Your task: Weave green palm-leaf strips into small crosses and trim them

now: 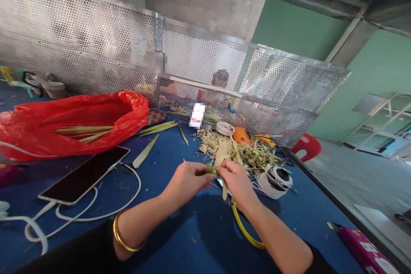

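Observation:
My left hand (188, 182) pinches a short green roll of leaf (211, 169) between thumb and forefinger. Close against it, my right hand (236, 180) grips a broad pale leaf strip (222, 154), whose tail hangs below the fingers. The two pieces meet between my fingertips; whether they are joined I cannot tell. Partly hidden under my right hand is a tool with a yellow handle (242, 227), perhaps scissors. Just beyond my hands lies a heap of leaf scraps (257, 156). A spool of white cord (274, 182) stands to the right of my right hand.
A red plastic bag (73, 98) holds long leaf strips at the left. In front of it lies a tablet (85, 175) with a white cable. A tape roll (225, 128) and an orange object (242, 136) sit behind the scraps. Perforated metal panels (199, 55) border the table, with people beyond.

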`<state>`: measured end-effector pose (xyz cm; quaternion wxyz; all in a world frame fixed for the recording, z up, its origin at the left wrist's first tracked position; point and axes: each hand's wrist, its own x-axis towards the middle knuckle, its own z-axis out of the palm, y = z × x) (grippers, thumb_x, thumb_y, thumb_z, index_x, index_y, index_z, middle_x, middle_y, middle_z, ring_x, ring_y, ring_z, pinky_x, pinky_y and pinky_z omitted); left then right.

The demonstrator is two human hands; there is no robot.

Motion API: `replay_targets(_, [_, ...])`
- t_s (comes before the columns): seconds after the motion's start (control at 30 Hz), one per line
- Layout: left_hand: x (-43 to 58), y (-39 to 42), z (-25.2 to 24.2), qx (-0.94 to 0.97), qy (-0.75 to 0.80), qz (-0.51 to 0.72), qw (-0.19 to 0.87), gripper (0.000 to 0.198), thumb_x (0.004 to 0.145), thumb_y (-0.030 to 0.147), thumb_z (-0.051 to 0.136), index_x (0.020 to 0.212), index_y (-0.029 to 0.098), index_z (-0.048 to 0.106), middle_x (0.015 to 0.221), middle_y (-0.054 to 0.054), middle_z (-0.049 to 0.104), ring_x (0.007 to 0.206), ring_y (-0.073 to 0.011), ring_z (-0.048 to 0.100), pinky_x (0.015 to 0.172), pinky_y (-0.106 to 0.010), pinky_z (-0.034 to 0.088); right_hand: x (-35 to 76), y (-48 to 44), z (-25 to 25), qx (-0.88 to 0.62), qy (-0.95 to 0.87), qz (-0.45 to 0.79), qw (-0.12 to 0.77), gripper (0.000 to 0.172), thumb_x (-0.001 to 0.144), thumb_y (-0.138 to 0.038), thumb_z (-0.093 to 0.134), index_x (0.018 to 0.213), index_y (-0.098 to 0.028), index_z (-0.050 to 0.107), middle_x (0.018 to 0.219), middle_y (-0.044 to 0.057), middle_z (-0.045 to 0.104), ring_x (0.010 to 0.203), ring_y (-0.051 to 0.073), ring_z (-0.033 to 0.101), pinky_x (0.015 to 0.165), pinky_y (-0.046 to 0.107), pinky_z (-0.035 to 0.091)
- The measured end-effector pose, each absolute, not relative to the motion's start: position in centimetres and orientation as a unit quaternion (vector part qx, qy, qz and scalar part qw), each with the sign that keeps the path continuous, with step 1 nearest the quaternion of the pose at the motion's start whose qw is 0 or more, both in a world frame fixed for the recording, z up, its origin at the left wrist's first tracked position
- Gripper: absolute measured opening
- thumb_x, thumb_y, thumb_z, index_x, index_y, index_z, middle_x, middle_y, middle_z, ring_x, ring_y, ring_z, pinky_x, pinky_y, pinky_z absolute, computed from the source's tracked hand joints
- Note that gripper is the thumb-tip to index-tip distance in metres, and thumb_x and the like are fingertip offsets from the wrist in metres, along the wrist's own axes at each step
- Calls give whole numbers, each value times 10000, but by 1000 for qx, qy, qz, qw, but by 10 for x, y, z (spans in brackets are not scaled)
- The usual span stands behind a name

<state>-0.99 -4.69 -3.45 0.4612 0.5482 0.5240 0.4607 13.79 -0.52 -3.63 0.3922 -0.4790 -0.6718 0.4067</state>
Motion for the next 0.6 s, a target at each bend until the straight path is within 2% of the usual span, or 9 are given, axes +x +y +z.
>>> replay_targets(0.23, [-6,-50,-28,466,509,511,513,206,665,295,699,823,163,710,672,-17,671,559,-121,605,412,-177,387,137,-12,-30,-474,-703,325,419,324,777,-372,526,551,-217,354,469,-76,279,459,100,262,448,233,210])
replay_targets(0.37, [-8,-51,-22,460,502,482,552,183,660,315,704,736,149,689,723,-33,687,499,-91,557,384,-176,344,140,-17,-25,-457,-728,275,431,312,816,-358,504,582,-217,355,485,-76,285,463,101,273,467,235,232])
replay_targets(0.47, [-9,-52,-19,500,493,433,566,211,669,356,691,655,146,671,688,-40,684,483,-94,540,386,-189,344,142,-16,-24,-439,-740,250,443,298,829,-346,494,594,-215,365,508,-74,282,476,100,273,477,236,241])
replay_targets(0.6, [-9,-53,-18,524,498,426,544,218,677,362,678,619,153,658,604,-17,649,481,-96,530,396,-186,344,142,-7,-28,-450,-742,297,399,309,794,-354,534,554,-207,405,482,-69,309,467,100,296,461,233,244])
